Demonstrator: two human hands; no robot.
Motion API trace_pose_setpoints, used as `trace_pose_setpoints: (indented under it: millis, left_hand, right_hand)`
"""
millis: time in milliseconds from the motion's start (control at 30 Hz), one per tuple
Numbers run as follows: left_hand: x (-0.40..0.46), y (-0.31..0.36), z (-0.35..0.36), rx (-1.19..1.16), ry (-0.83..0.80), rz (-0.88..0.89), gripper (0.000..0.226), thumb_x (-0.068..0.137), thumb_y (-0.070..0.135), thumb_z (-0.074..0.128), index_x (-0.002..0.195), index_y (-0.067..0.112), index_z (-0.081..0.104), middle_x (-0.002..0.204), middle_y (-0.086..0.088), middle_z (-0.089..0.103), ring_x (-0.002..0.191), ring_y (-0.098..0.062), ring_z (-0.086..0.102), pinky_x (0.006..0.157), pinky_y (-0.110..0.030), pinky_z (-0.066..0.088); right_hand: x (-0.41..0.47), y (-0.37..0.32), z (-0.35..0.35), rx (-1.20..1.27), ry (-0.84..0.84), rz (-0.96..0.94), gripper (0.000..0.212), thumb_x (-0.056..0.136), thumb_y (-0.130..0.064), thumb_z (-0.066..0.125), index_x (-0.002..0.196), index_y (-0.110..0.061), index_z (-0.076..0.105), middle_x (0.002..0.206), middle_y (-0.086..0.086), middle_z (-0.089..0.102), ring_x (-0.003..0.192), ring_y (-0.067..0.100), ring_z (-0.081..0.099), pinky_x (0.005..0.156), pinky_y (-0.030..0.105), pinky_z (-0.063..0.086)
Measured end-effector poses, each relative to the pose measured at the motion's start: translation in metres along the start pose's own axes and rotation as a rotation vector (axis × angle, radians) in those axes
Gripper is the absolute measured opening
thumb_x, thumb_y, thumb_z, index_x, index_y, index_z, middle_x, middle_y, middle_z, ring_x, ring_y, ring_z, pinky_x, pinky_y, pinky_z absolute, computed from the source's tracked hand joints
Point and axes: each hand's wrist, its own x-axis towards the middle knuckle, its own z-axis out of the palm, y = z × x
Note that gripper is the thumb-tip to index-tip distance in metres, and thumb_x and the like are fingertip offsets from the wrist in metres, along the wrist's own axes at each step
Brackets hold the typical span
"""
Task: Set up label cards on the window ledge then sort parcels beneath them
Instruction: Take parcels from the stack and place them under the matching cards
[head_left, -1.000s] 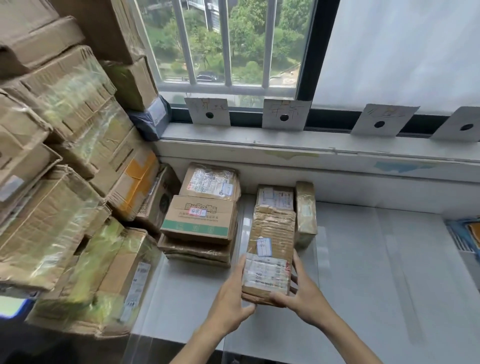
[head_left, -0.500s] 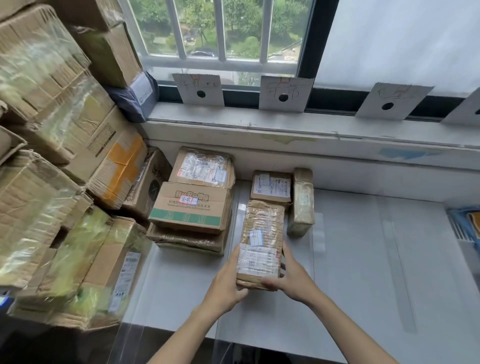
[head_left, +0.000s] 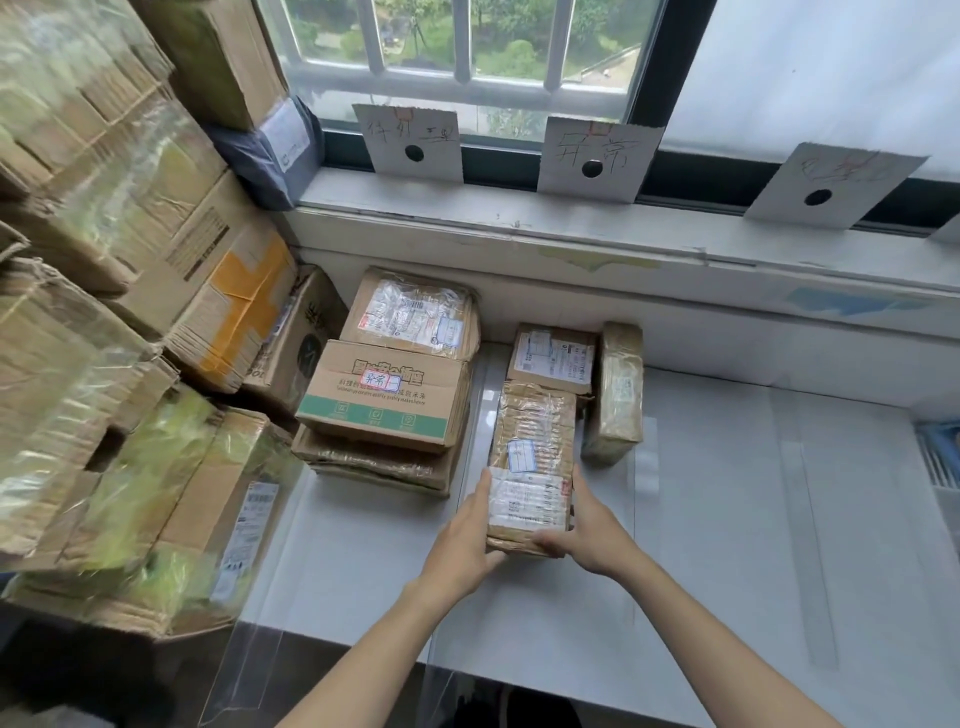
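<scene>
**Parcel going down under the middle card**

Now, left to right. Stacked cartons (head_left: 130, 312) fill the far left, blurred, unsorted as far as I can tell. Next, a pile of parcels headed by the green-banded box (head_left: 384, 395) sits under the left label card (head_left: 413, 143). The left hand (head_left: 462, 535) presses flat against the left side of the long taped parcel (head_left: 530, 467), fingers straight along its edge. The right hand (head_left: 587, 525) has its thumb curled over the near end of the top and its fingers along the right side, so the parcel is clamped between the two hands, near end only.

The parcel lies on or just above the white table (head_left: 753, 519); contact is hard to tell. Its long axis runs away from the person toward the window ledge (head_left: 519, 228), pointing at the middle label card (head_left: 597, 156). Far end is just beside the small flat parcel (head_left: 553, 356); the upright parcel (head_left: 615, 395) stands just right of it. Both hands are equally near, at the near end, so any push goes straight forward along the axis.

Farther right, the third label card (head_left: 831, 182) has nothing sorted beneath it yet. Judgement: placing step, nearly done.
</scene>
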Motion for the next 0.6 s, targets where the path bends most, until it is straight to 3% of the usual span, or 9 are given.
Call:
trace_pose_setpoints:
  millis: [67, 200, 267, 333, 433, 500, 600]
  left_hand:
    - [-0.001, 0.004, 0.001, 0.039, 0.015, -0.004, 0.111, 0.085, 0.03, 0.076, 0.158, 0.029, -0.008, 0.156, 0.002, 0.036, 0.135, -0.018, 0.044, 0.108, -0.032, 0.041]
    - [-0.005, 0.015, -0.005, 0.22, 0.032, -0.019, 0.106, 0.086, 0.03, 0.073, 0.158, 0.021, -0.004, 0.15, -0.004, 0.04, 0.127, -0.028, 0.05, 0.1, -0.038, 0.044]
    - [-0.006, 0.024, -0.015, 0.333, 0.01, -0.015, 0.102, 0.086, 0.029, 0.072, 0.157, 0.02, 0.0, 0.149, -0.004, 0.036, 0.121, -0.032, 0.053, 0.096, -0.042, 0.047]
    - [-0.011, 0.036, -0.035, 0.406, 0.046, 0.036, 0.091, 0.086, 0.025, 0.068, 0.156, 0.026, 0.009, 0.143, 0.0, 0.04, 0.113, -0.034, 0.058, 0.09, -0.044, 0.05]
    - [-0.017, 0.049, -0.088, 0.433, 0.251, 0.181, 0.062, 0.089, 0.028, 0.062, 0.145, 0.03, 0.034, 0.124, 0.004, 0.056, 0.105, -0.028, 0.063, 0.084, -0.041, 0.053]
    - [-0.014, 0.045, -0.128, 0.353, 0.428, 0.23, 0.055, 0.086, 0.027, 0.065, 0.138, 0.027, 0.046, 0.116, 0.004, 0.061, 0.102, -0.022, 0.063, 0.08, -0.039, 0.055]
    - [0.0, 0.02, -0.182, 0.207, 0.57, 0.1, 0.066, 0.08, 0.023, 0.073, 0.14, 0.023, 0.046, 0.127, -0.002, 0.055, 0.117, -0.022, 0.051, 0.095, -0.041, 0.05]
  right_hand:
    - [0.003, -0.001, -0.001, -0.029, -0.01, 0.005, 0.109, 0.068, -0.025, 0.084, 0.152, -0.036, 0.016, 0.138, -0.013, 0.055, 0.124, 0.007, 0.055, 0.101, 0.025, 0.047]
    - [0.006, -0.01, -0.002, -0.111, 0.013, 0.065, 0.102, 0.069, -0.02, 0.086, 0.147, -0.023, 0.021, 0.132, -0.008, 0.052, 0.115, 0.012, 0.055, 0.078, 0.013, 0.045]
    - [0.008, -0.02, 0.001, -0.187, 0.106, 0.059, 0.104, 0.065, -0.024, 0.086, 0.145, -0.016, 0.019, 0.135, -0.003, 0.043, 0.12, 0.017, 0.051, 0.088, 0.023, 0.046]
    - [0.012, -0.034, 0.004, -0.274, 0.187, -0.027, 0.113, 0.067, -0.03, 0.085, 0.152, -0.011, 0.014, 0.15, 0.005, 0.03, 0.139, 0.022, 0.037, 0.106, 0.031, 0.041]
    - [0.023, -0.065, 0.01, -0.314, 0.157, -0.137, 0.118, 0.08, -0.039, 0.08, 0.159, -0.01, -0.002, 0.168, 0.002, 0.0, 0.155, 0.018, 0.002, 0.124, 0.032, 0.013]
    - [0.034, -0.087, 0.018, -0.314, 0.14, -0.217, 0.114, 0.083, -0.04, 0.078, 0.16, -0.011, -0.002, 0.168, 0.002, -0.001, 0.155, 0.016, 0.001, 0.122, 0.026, 0.005]
    - [0.043, -0.119, 0.033, -0.29, 0.108, -0.261, 0.108, 0.083, -0.033, 0.079, 0.159, -0.011, 0.006, 0.166, 0.002, 0.013, 0.153, 0.019, 0.014, 0.118, 0.023, 0.013]
